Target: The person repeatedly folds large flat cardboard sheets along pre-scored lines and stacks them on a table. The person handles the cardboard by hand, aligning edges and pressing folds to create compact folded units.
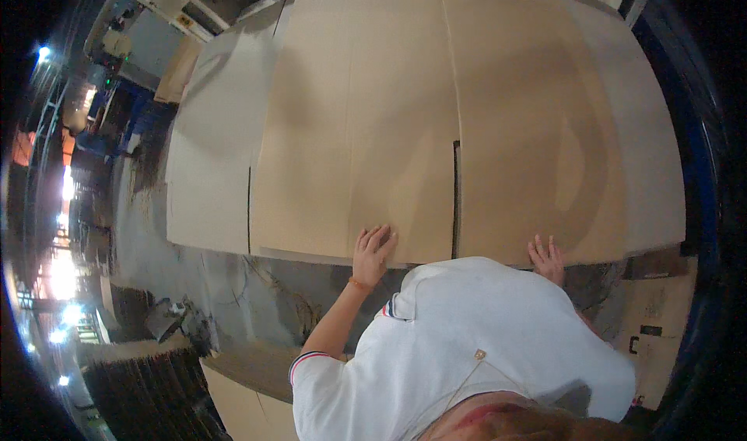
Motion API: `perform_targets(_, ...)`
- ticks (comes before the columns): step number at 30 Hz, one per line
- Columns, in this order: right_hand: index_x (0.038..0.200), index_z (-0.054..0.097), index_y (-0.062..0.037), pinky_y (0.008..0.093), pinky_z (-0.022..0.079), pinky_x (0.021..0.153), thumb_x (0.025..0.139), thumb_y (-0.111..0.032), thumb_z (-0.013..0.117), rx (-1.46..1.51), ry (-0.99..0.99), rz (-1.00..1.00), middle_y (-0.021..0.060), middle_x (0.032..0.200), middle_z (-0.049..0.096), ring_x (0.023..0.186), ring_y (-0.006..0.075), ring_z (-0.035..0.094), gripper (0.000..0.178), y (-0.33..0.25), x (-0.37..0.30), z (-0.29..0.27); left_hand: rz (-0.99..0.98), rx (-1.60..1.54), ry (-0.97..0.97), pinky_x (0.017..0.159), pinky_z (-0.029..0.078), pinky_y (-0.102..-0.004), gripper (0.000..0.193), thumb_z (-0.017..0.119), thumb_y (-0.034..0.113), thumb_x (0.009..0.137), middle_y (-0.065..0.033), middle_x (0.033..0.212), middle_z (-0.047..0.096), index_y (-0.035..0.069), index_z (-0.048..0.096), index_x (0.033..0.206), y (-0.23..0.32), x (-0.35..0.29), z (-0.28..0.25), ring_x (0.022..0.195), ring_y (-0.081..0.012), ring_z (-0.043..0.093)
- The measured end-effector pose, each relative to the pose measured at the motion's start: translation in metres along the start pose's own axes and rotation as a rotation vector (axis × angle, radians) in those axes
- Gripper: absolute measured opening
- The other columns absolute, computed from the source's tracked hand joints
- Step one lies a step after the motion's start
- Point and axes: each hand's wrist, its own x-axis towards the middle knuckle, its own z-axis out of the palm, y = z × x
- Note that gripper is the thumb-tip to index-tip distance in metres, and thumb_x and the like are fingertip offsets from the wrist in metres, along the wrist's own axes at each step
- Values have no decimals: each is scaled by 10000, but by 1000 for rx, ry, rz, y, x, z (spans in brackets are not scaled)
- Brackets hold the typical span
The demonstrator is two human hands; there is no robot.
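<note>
A large brown cardboard sheet (366,153) with crease lines and cut slots lies flat in front of me, its near edge close to my body. My left hand (375,253) rests on that near edge, left of the central dark slot (457,200), with its fingers lying on the board. To the right of the slot, my right hand (547,258) touches the same edge, fingers stretched out and spread. Neither hand appears to hold anything. My body hides part of the right forearm.
Stacked cardboard (148,394) stands at the lower left, and cardboard pieces (657,324) with cut slots are at the lower right. Grey floor (210,285) shows below the sheet's near edge. Machine parts (183,13) border the sheet at the far left.
</note>
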Motion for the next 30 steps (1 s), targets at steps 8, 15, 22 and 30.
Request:
perform_targets(8, 1404, 328, -59, 524, 121, 1121, 744, -95, 634, 492, 594, 474, 211, 1528, 109, 1415, 345, 106, 728, 3, -52, 19, -538, 140, 403, 1009, 335, -502, 476, 566, 22, 736, -212, 1298, 450, 19, 545, 1211, 12, -61, -5, 1197, -376, 428)
perform_targets(15, 1175, 502, 12, 434, 454, 867, 822, -181, 642, 1209, 1086, 1346, 150, 1173, 531, 1026, 307, 532, 426, 60, -21, 16, -1567, -837, 787, 793, 473, -344, 417, 549, 143, 880, -157, 1177, 529, -32, 479, 1252, -62, -64, -20, 1050, -219, 539)
perform_targets(22, 1015, 583, -70, 360, 484, 646, 850, -184, 681, 1888, 966, 1326, 61, 937, 590, 762, 188, 570, 223, 118, -62, 25, -1761, -1394, 761, 751, 428, -315, 369, 553, 340, 894, -43, 1056, 640, 80, 580, 1156, -88, -65, -39, 1029, -171, 579)
perform_targets(30, 983, 536, -86, 378, 496, 798, 918, -203, 587, 1876, 834, 1335, 22, 768, 551, 767, 184, 565, 143, 4, -116, -26, -1587, -1847, 681, 1044, 286, -450, 394, 369, 376, 949, -26, 1291, 521, 138, 501, 1235, -162, -124, -13, 1235, -212, 425)
